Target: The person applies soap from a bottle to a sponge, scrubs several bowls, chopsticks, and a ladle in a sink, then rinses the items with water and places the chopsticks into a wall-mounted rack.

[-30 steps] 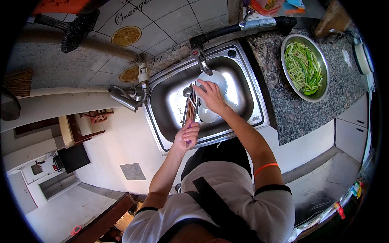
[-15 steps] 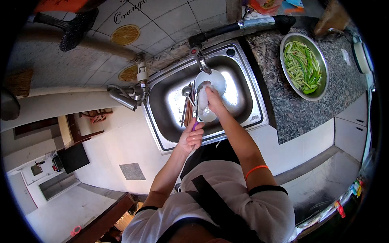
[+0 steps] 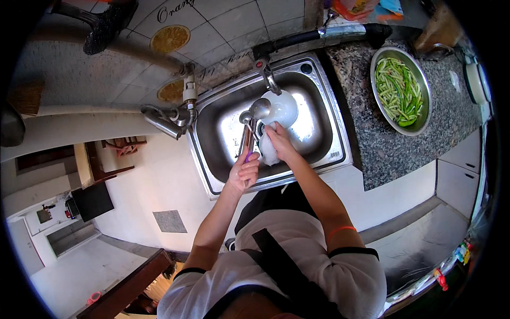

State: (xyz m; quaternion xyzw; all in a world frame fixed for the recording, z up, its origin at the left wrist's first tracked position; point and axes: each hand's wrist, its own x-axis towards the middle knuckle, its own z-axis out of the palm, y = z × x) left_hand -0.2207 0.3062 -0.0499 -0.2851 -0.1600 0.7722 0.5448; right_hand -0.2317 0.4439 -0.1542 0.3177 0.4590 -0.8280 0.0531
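Observation:
My left hand [image 3: 245, 170] is closed around the purple handle of a metal ladle [image 3: 261, 108], whose round head points away from me over the sink. Close to its right, my right hand [image 3: 279, 141] grips a wet, whitish cloth [image 3: 269, 151] that hangs below the fingers. The ladle's head is bare, apart from the cloth. A white bowl [image 3: 286, 110] lies in the sink under the faucet [image 3: 267, 78]. Left of the bowl are a smaller metal spoon [image 3: 244, 117] and several brown chopsticks, partly hidden by the ladle and my left hand.
The steel sink [image 3: 212, 187] has a raised rim. On the granite counter [image 3: 350, 80] to the right stands a metal basin [image 3: 426, 101] of cut green beans or peppers. A pipe with a valve [image 3: 182, 118] juts out at the sink's left corner.
The cloth has come off the ladle's head and down toward me with my right hand. My left hand has shifted slightly left, and the ladle's head now shows fully.

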